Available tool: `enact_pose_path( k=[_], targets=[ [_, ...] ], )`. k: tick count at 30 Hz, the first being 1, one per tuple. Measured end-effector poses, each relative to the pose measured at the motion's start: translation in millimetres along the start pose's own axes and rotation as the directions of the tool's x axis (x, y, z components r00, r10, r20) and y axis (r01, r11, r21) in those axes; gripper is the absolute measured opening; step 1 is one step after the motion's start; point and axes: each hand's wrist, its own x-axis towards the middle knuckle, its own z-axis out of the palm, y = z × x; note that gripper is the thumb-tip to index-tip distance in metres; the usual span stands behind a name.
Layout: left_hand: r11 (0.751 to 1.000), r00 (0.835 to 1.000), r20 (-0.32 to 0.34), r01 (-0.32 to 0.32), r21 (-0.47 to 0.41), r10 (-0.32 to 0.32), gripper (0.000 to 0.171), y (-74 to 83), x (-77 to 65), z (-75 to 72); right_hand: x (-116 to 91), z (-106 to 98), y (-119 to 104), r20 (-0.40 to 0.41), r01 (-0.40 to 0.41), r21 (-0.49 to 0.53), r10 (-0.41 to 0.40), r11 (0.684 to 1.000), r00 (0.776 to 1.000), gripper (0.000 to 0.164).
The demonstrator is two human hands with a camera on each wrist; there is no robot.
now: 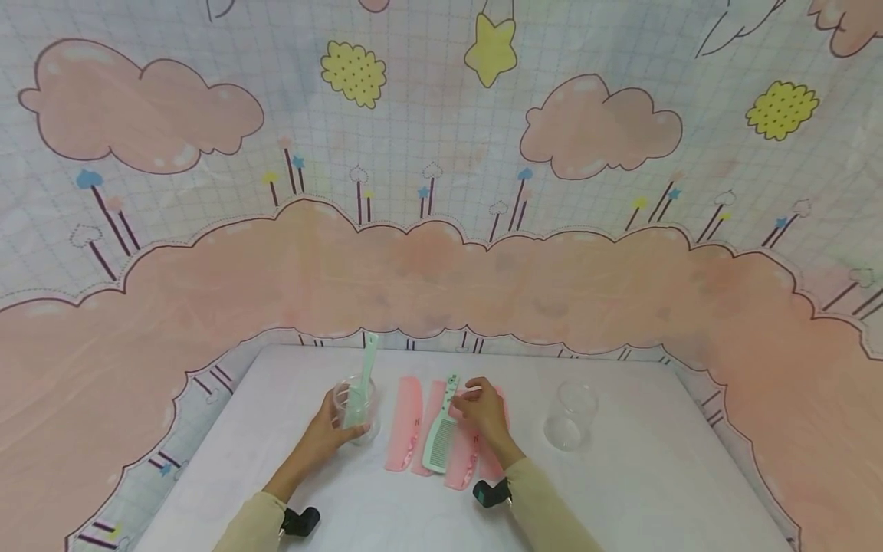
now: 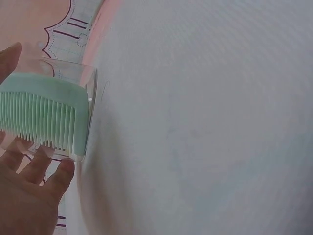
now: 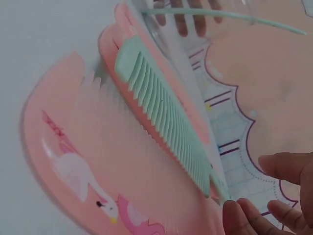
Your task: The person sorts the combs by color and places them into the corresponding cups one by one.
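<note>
My left hand (image 1: 336, 423) grips a clear cup (image 1: 373, 431), with thumb and fingers on opposite sides of its wall. A green comb (image 1: 370, 356) stands tilted in the cup, toothed end down; its teeth (image 2: 36, 117) show through the wall in the left wrist view. Another green comb (image 1: 438, 443), its handle patterned, lies across several pink combs (image 1: 405, 422). Over these hovers my right hand (image 1: 488, 414), fingertips close to that green comb's handle. In the right wrist view the thumb and fingers are apart; whether a fingertip touches the handle, I cannot tell.
A second clear cup (image 1: 567, 429) stands on the white table (image 1: 641, 475) to the right of the combs. Behind the table hangs a patterned cloth (image 1: 441, 284) with pink clouds. Dark wrist devices (image 1: 300, 522) sit at both sleeves.
</note>
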Motion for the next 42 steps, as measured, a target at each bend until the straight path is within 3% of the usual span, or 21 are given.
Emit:
enact_pose_path(
  k=[12,20,42],
  targets=[
    [0.999,0.999,0.004,0.04,0.0,-0.04,0.1,2.1,-2.8,0.3,10.5,12.9,-2.4,0.017,-0.078,-0.099,0.08,0.992,0.997,0.042],
    [0.999,0.999,-0.002,0.039,-0.012,-0.039,0.099,-0.4,-4.6,1.7,10.4,20.2,-1.4,-0.024,-0.043,-0.269,0.038,0.962,0.999,0.042],
    [0.998,0.998,-0.019,0.055,0.015,-0.055,0.102,-3.2,-2.4,4.0,16.8,27.6,0.8,-0.034,-0.012,-0.334,0.001,0.943,0.999,0.043]
  ],
)
